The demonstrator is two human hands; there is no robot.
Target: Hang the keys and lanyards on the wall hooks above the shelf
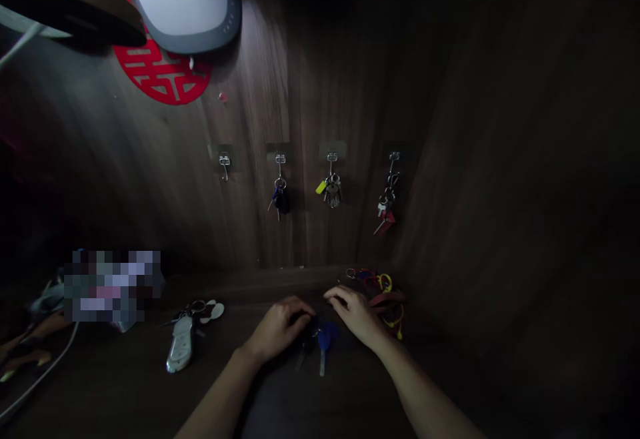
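Note:
My left hand (277, 327) rests on the dark wooden shelf with its fingers curled over a dark bunch of keys (305, 345). A blue-headed key (324, 342) lies just right of it. My right hand (353, 314) sits beside it, fingers bent and pinched near the same keys; what it grips is hidden in the dark. On the wooden wall behind, a row of hooks holds keys: an empty hook (225, 162), a bunch with a blue key (279, 195), a bunch with a yellow tag (330, 189), and a bunch with a red tag (386, 212).
A silver key fob with a ring and white tags (183, 342) lies left of my hands. A tangle of red and yellow cords (385, 295) lies right of them. A red paper cut-out (163, 75) and a grey-rimmed oval object (185, 2) are up on the wall.

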